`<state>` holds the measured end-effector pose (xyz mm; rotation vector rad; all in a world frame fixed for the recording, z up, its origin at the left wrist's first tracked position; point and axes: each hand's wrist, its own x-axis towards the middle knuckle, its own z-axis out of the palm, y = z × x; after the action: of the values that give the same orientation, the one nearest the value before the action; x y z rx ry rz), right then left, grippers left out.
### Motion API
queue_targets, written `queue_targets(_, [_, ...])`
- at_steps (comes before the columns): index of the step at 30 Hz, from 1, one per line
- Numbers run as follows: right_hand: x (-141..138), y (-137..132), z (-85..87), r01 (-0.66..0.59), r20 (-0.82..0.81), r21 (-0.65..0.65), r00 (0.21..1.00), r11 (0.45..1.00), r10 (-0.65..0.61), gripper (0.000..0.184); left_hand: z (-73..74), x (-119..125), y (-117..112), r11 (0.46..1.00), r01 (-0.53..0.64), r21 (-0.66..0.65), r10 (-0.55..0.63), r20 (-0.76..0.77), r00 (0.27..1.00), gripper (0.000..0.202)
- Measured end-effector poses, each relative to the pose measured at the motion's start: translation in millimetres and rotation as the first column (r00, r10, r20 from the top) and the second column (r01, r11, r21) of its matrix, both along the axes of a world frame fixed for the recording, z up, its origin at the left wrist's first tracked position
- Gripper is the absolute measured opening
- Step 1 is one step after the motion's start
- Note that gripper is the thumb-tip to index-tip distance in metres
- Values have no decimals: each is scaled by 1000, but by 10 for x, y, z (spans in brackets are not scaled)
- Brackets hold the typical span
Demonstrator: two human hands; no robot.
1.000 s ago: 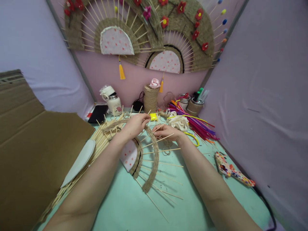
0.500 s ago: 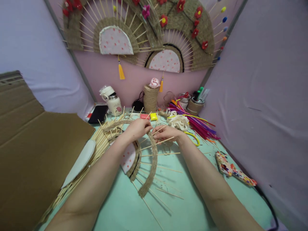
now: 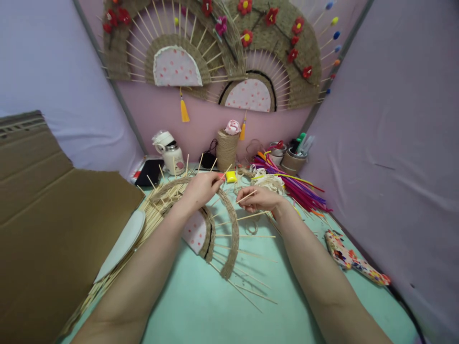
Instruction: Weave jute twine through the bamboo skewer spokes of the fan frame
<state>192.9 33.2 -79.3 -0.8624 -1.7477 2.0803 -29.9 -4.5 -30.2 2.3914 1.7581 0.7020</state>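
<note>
A half-round fan frame of thin wooden sticks lies tilted on the table, with a woven twine band [image 3: 234, 234] arching across the sticks. At its core is a pink dotted half-disc [image 3: 195, 231] edged with twine and a black line. My left hand [image 3: 202, 191] grips the top of the band, its fingers closed around the fan there. Right of it, apart from the band, my right hand [image 3: 260, 199] is closed in a pinch among the stick ends. Loose twine [image 3: 251, 228] curls just below that hand; the strand in its fingers is barely visible.
Bundled sticks [image 3: 143, 229], a white disc [image 3: 124, 246] and cardboard [image 3: 64, 229] lie left. Behind stand a bottle [image 3: 174, 157], a twine spool [image 3: 227, 149] and a pen holder [image 3: 293, 160]. Pipe cleaners [image 3: 301, 186] and a flower-patterned glue gun [image 3: 353, 258] are at right.
My right hand has drawn away from the band to the right. My left hand keeps its grip, and the fan's lower end has swung slightly up and right.
</note>
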Motion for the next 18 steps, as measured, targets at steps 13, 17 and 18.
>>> queue_targets(13, [427,-123,506,0,171,315,984,949,-57,32,41,-22,-10,999,-46,-7,46,12,999,31])
queue_targets(17, [519,-222,676,-13,212,387,974,922,-75,32,40,-27,-10,998,-56,-13,56,26,998,32])
queue_targets(18, [537,-243,707,-16,221,400,972,916,-80,31,35,-30,-8,998,-57,-13,57,28,998,32])
